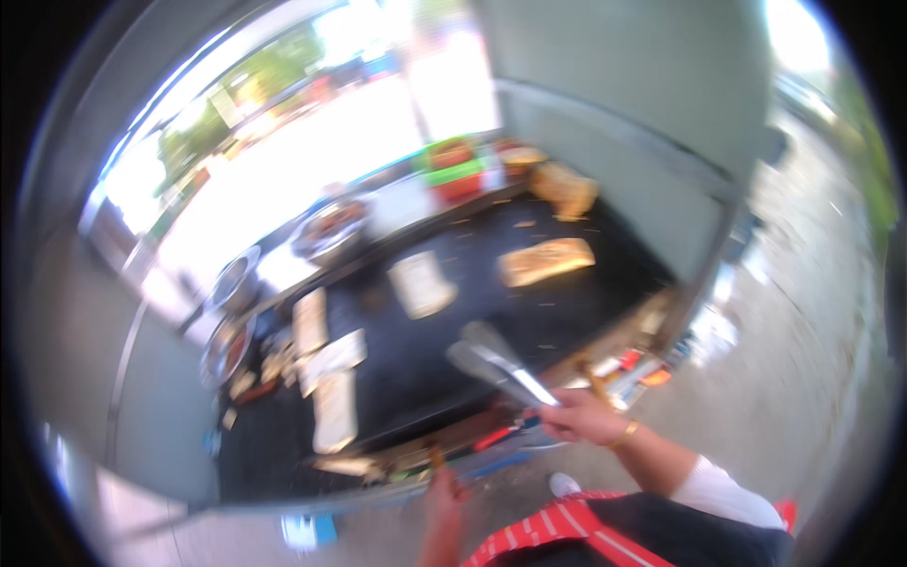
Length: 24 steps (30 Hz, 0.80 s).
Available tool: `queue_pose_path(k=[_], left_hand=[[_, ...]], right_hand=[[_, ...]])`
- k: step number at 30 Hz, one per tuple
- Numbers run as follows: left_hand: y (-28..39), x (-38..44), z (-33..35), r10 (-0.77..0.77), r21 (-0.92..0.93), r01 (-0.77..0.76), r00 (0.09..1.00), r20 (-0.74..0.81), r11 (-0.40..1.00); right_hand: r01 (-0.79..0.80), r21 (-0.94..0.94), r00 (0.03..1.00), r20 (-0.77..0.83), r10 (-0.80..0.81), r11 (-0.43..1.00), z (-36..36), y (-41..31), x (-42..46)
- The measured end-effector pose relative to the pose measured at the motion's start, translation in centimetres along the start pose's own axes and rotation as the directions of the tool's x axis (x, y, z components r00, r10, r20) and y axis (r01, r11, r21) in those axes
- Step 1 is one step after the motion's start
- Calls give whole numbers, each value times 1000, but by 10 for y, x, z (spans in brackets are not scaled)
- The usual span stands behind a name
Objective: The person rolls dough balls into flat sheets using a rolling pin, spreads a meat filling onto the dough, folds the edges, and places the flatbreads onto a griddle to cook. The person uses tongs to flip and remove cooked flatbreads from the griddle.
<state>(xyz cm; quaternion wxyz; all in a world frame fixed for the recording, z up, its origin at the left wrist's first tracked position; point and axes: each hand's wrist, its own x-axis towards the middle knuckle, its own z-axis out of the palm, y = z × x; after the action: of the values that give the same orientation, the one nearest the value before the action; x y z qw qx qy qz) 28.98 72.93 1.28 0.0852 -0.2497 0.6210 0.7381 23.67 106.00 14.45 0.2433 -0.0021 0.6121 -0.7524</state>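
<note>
My right hand [581, 417] is closed around a pair of metal tongs [503, 365], whose blurred ends hang over the dark griddle [382, 354]. My left hand [445, 489] is at the griddle's front edge, around what looks like a brown wooden handle [436, 452]; the far part of that tool cannot be made out. Pale flat pieces of dough or bread lie on the griddle, one near the middle [423, 283] and several at the left [334, 411]. A browned flatbread [548, 261] lies towards the right, with more browned pieces [565, 190] behind it.
Metal bowls [331, 227] and a green and red container [453, 170] stand along the back ledge. Grey panels [623, 142] close off both sides. Small food pieces [280, 361] are heaped at the griddle's left. A red-handled tool [494, 439] and other items lie along the front ledge.
</note>
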Motion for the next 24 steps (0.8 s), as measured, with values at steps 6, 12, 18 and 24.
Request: queue_pose_path(k=[6, 12, 18, 24], left_hand=[[-39, -70, -24, -51, -30, 51, 999, 3, 998], [-78, -170, -28, -29, -13, 28, 999, -33, 1000], [-135, -244, -46, -23, 10, 23, 1000, -15, 1000], [-188, -292, -62, -85, 108, 86, 996, -17, 990]], right_hand=[[112, 107, 990, -91, -103, 988, -21, 39, -74], [-41, 208, 999, -21, 47, 977, 11, 68, -141], [-212, -9, 975, 68, 213, 977, 40, 105, -175], [-250, -48, 957, 139, 255, 967, 76, 136, -147]])
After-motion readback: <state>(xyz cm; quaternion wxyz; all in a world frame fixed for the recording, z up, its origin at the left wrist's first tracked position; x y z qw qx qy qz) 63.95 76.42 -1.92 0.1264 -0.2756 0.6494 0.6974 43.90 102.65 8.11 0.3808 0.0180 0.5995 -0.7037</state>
